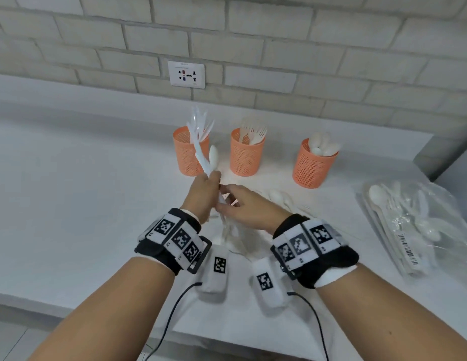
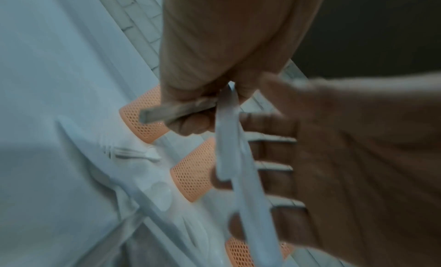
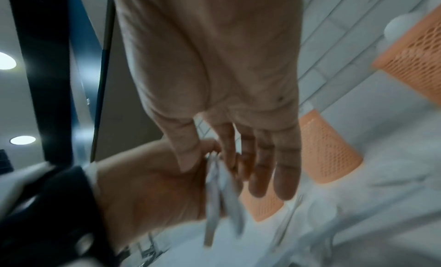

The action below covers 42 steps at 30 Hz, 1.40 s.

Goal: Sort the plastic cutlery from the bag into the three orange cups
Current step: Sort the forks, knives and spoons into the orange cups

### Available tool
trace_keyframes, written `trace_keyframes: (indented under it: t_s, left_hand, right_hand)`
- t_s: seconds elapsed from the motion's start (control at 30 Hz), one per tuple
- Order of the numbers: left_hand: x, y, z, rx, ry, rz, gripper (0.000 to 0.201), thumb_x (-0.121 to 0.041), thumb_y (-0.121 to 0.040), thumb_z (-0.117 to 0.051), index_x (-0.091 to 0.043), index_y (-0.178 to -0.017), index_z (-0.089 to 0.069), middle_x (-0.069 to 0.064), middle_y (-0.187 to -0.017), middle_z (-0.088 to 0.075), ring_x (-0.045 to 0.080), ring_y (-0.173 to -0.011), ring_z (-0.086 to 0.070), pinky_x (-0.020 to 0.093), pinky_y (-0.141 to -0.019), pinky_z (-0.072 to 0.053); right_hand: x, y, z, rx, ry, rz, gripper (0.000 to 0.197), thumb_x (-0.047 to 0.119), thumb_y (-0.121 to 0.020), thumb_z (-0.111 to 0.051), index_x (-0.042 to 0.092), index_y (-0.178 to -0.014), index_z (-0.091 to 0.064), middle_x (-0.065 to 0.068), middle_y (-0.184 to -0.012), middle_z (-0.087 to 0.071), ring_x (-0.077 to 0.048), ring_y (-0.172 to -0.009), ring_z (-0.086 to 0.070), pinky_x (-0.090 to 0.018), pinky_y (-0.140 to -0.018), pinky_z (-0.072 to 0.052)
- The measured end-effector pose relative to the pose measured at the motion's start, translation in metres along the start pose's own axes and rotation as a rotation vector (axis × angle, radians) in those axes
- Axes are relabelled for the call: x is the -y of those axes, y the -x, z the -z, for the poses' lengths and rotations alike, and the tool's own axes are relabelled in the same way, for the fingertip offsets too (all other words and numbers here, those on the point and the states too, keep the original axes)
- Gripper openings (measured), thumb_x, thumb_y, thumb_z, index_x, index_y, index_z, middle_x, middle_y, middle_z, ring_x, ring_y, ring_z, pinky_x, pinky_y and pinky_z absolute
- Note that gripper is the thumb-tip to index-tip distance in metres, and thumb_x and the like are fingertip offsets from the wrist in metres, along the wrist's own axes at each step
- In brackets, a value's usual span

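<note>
My left hand (image 1: 205,190) grips a bundle of white plastic cutlery (image 1: 205,157) by the handles. It stands upright in front of the left orange cup (image 1: 191,152), with knife blades and one spoon bowl on top. My right hand (image 1: 242,207) reaches in from the right, its fingers (image 3: 262,167) straight and spread against the bundle's handles (image 2: 229,139). The left cup holds knives, the middle cup (image 1: 247,152) forks, and the right cup (image 1: 314,165) spoons. In the wrist views the handles (image 3: 214,195) hang blurred below my left fist (image 2: 190,120).
A clear bag (image 1: 414,230) with more white cutlery lies at the right on the white counter (image 1: 83,191). Loose spoons (image 1: 278,196) and other pieces (image 2: 128,152) lie on the counter under and beside my hands. A brick wall with a socket (image 1: 186,74) stands behind the cups.
</note>
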<state>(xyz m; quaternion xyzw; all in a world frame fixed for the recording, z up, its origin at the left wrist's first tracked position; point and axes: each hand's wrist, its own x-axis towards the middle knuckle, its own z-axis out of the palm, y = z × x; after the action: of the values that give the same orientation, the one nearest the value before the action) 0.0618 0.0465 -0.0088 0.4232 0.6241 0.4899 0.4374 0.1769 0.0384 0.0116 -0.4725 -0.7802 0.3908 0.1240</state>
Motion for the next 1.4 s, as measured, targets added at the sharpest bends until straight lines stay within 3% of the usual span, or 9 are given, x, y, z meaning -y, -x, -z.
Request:
trace_keyframes:
  t_s: [0.17,0.37,0.53,0.7,0.77,1.0,1.2,1.3,1.4]
  left_hand:
    - [-0.001,-0.002,0.008,0.061,0.190,0.070,0.011,-0.013,-0.096,-0.041,-0.010,-0.086,-0.042,0.003,-0.062,-0.044,0.012,-0.046,-0.043,0.024,-0.046,-0.041]
    - [0.001,-0.001,0.007,0.108,0.210,0.068,0.017,-0.012,-0.096,-0.044,-0.015,-0.079,-0.040,0.000,-0.059,-0.033,0.007,-0.039,-0.030,0.018,-0.037,-0.029]
    - [0.000,0.002,-0.006,0.181,0.184,0.063,0.021,-0.012,-0.096,-0.044,-0.015,-0.076,-0.039,0.000,-0.058,-0.033,0.008,-0.039,-0.030,0.017,-0.037,-0.030]
    - [0.001,0.006,-0.008,0.203,0.170,0.063,0.021,-0.012,-0.096,-0.045,-0.015,-0.076,-0.039,0.000,-0.057,-0.034,0.006,-0.036,-0.031,0.017,-0.036,-0.031]
    - [0.002,0.007,-0.008,0.199,0.162,0.069,0.020,-0.012,-0.095,-0.045,-0.015,-0.076,-0.040,0.000,-0.058,-0.035,0.006,-0.037,-0.031,0.017,-0.038,-0.031]
    - [0.003,0.012,-0.010,0.206,0.158,0.071,0.020,-0.014,-0.095,-0.047,-0.014,-0.075,-0.042,0.000,-0.058,-0.035,0.008,-0.041,-0.032,0.018,-0.040,-0.032]
    - [0.001,0.012,-0.015,0.212,0.227,0.083,0.021,-0.023,-0.096,-0.048,-0.011,-0.079,-0.047,-0.001,-0.055,-0.037,0.005,-0.037,-0.033,0.016,-0.038,-0.031]
    - [0.001,0.011,-0.018,0.227,0.272,0.074,0.026,-0.027,-0.096,-0.047,-0.013,-0.075,-0.043,-0.002,-0.055,-0.037,0.005,-0.037,-0.033,0.016,-0.038,-0.031]
    - [0.003,0.008,-0.021,0.230,0.312,0.062,0.026,-0.026,-0.096,-0.049,-0.015,-0.074,-0.042,-0.001,-0.058,-0.039,0.007,-0.042,-0.035,0.017,-0.040,-0.033]
  right_hand:
    - [-0.056,0.010,0.060,-0.106,0.267,-0.296,0.060,0.041,-0.088,-0.058,0.007,-0.135,-0.042,-0.012,-0.138,-0.045,-0.023,-0.120,-0.048,-0.028,-0.093,-0.039]
    - [-0.131,0.023,0.078,-0.073,0.505,-0.748,0.065,0.054,-0.094,-0.035,0.001,-0.129,-0.047,-0.019,-0.136,-0.050,-0.031,-0.122,-0.049,-0.035,-0.100,-0.039]
    - [-0.115,0.004,0.044,-0.071,0.550,-0.695,0.083,0.070,-0.077,-0.049,0.006,-0.130,-0.047,-0.017,-0.134,-0.045,-0.032,-0.116,-0.052,-0.035,-0.094,-0.045]
    - [-0.099,-0.014,0.032,-0.031,0.552,-0.575,0.022,0.021,-0.088,-0.058,0.006,-0.102,-0.052,-0.010,-0.090,-0.056,-0.027,-0.093,-0.055,-0.028,-0.073,-0.039]
    - [-0.095,-0.012,0.032,-0.055,0.514,-0.565,0.017,0.015,-0.088,-0.056,0.007,-0.102,-0.052,-0.010,-0.088,-0.056,-0.027,-0.092,-0.056,-0.027,-0.072,-0.039]
    - [-0.099,-0.018,0.016,-0.093,0.556,-0.618,0.032,0.014,-0.093,-0.046,-0.001,-0.121,-0.052,-0.015,-0.127,-0.056,-0.030,-0.118,-0.053,-0.033,-0.094,-0.043]
    - [-0.099,-0.017,0.019,-0.197,0.393,-0.642,0.043,0.008,-0.098,-0.028,-0.005,-0.139,-0.024,-0.022,-0.143,-0.038,-0.033,-0.131,-0.040,-0.038,-0.106,-0.031]
    - [-0.093,-0.011,0.033,-0.206,0.358,-0.588,0.035,0.004,-0.095,-0.033,-0.005,-0.128,-0.035,-0.023,-0.132,-0.048,-0.035,-0.121,-0.049,-0.038,-0.096,-0.039]
    - [-0.080,-0.001,0.051,-0.250,0.217,-0.467,0.018,0.003,-0.092,-0.034,0.002,-0.108,-0.042,-0.016,-0.101,-0.053,-0.029,-0.086,-0.056,-0.037,-0.073,-0.046]
